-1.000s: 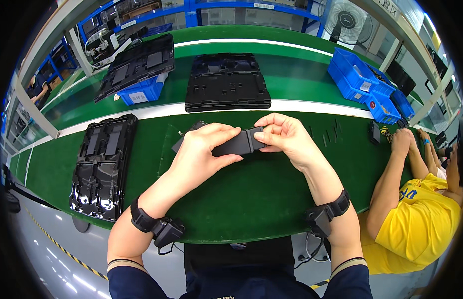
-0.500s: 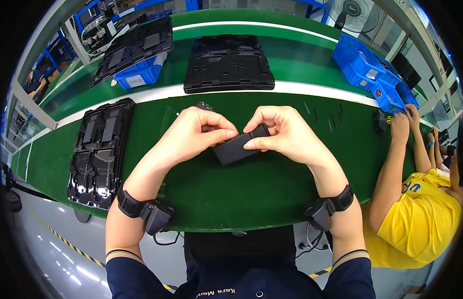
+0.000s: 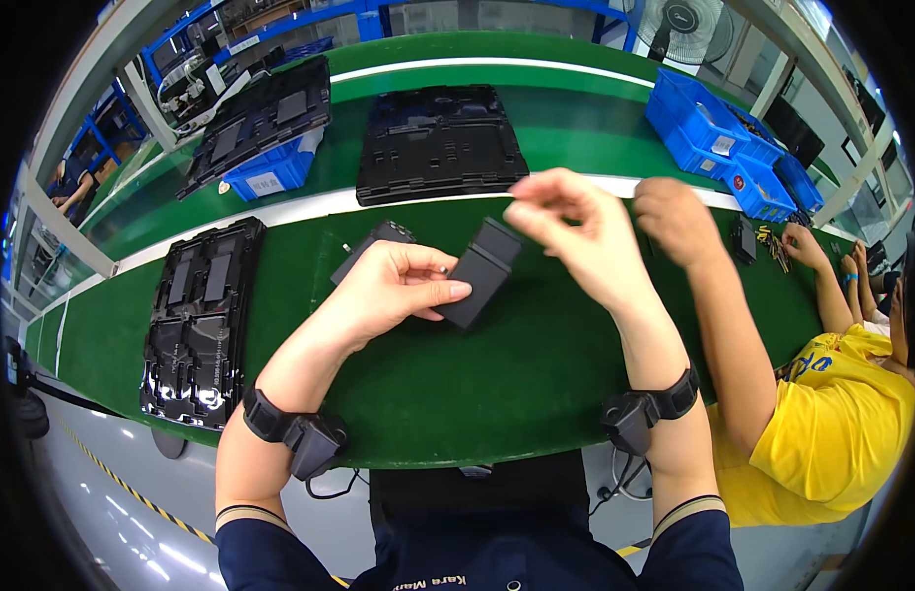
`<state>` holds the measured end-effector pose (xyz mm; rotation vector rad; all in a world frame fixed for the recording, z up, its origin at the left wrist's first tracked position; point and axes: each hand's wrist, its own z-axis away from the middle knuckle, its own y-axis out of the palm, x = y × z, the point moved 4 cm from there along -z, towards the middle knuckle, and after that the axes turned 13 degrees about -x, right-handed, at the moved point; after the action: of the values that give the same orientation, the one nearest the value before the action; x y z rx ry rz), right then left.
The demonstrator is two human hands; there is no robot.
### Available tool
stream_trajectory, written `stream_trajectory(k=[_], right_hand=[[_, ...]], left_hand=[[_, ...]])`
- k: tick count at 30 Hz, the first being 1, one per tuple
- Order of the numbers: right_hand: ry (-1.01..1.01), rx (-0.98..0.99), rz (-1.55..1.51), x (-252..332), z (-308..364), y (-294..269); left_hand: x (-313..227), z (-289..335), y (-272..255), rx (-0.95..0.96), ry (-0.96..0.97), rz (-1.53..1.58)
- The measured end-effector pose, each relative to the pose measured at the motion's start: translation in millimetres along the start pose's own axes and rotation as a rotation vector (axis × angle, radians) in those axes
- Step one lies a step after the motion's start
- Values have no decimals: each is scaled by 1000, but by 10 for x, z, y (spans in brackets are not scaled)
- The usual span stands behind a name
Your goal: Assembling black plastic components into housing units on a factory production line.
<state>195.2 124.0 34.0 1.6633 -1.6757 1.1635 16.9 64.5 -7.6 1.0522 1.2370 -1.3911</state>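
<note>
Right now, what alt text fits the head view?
A person's left hand holds a black rectangular block above a green-topped table, the right hand beside its upper end. A yellow-shirted co-worker's blurred hand is farther right; a molded black plastic tray lies at left.

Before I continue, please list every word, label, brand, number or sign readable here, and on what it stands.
I copy no wording, only its place:
Blue bin under the tilted black tray: white label, dark characters.
Upper blue bin at right: white label, too small to read.
Yellow shirt: blue lettering.
Dark shirt: pale lettering.
Fan: hub mark, too small to read.
Shelf label, far left: too small.
Held black case: no text visible.
</note>
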Motion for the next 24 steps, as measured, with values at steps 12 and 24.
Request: stream_trajectory(k=[12,24], right_hand=[[357,226,-259,-250,97,204],[324,430,-334,-174,48,196]], left_hand=[[2,-37,6,-147,97,53],[-109,155,-104,-99,-24,167]])
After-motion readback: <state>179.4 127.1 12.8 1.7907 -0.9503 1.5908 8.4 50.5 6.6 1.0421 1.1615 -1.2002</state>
